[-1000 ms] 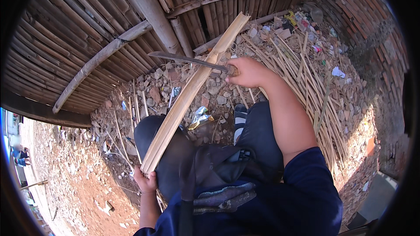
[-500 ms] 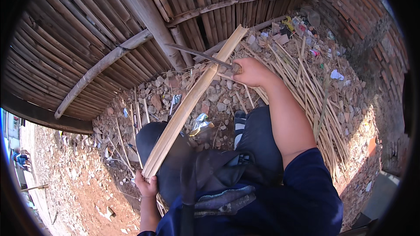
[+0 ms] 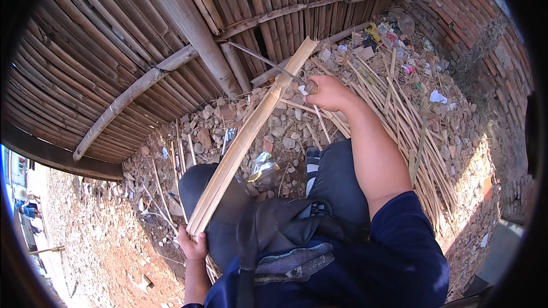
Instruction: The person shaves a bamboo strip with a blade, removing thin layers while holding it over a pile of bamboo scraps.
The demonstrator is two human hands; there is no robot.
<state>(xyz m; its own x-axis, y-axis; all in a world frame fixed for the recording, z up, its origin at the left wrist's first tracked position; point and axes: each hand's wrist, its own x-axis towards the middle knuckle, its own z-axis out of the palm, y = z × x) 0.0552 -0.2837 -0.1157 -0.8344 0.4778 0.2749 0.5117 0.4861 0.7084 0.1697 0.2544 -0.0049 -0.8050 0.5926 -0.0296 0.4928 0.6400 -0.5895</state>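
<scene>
A long split bamboo strip point(image 3: 237, 153) slants across my left knee, its pale hollow face up and a node near its far part. My left hand point(image 3: 193, 243) is closed around its near end. My right hand point(image 3: 329, 93) is wrapped around the handle of a long-bladed knife point(image 3: 258, 56). The blade points up and to the left and crosses the bamboo strip just beyond the node. Whether its edge bites into the bamboo I cannot tell.
A bundle of thin bamboo strips point(image 3: 394, 120) lies on rubble at the right. A slatted bamboo wall point(image 3: 103, 63) with poles rises ahead, a brick wall point(image 3: 456, 5) far right. A shiny wrapper point(image 3: 263, 166) lies between my legs. A distant person point(image 3: 27, 210) shows at far left.
The knife's tip has swung up and slightly right, and the blade now crosses the bamboo strip a little farther out. My left hand keeps its hold with hardly any movement.
</scene>
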